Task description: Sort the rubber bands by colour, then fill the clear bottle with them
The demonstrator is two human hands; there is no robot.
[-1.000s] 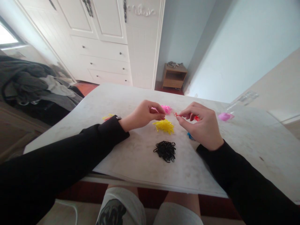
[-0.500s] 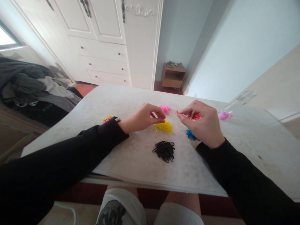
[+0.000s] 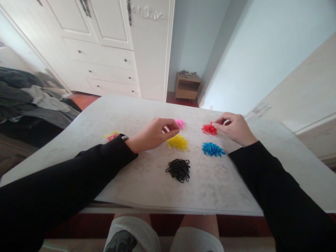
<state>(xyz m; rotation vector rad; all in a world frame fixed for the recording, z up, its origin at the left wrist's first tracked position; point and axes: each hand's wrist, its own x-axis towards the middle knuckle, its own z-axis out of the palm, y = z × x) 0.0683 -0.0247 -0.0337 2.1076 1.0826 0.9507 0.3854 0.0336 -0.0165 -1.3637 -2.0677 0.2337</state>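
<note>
Small loose elastic bands lie in piles by colour on a pale table. My right hand is closed in a pinch at the right edge of the red band pile, with a red band at its fingertips. My left hand hovers beside the yellow pile and just short of the pink pile. Its thumb and forefinger nearly meet, and whatever they hold, if anything, is too small to see. Nearer to me are a blue pile and a black pile.
Some yellow and red bands lie by my left sleeve. A white wardrobe and a small wooden cabinet stand beyond the table. Dark clothes are heaped at the left. The table's front edge is above my knees.
My right hand has moved right, from holding a red band out in front to the red pile's edge, uncovering the red and blue piles. The view has shifted; my left hand keeps its pose.
</note>
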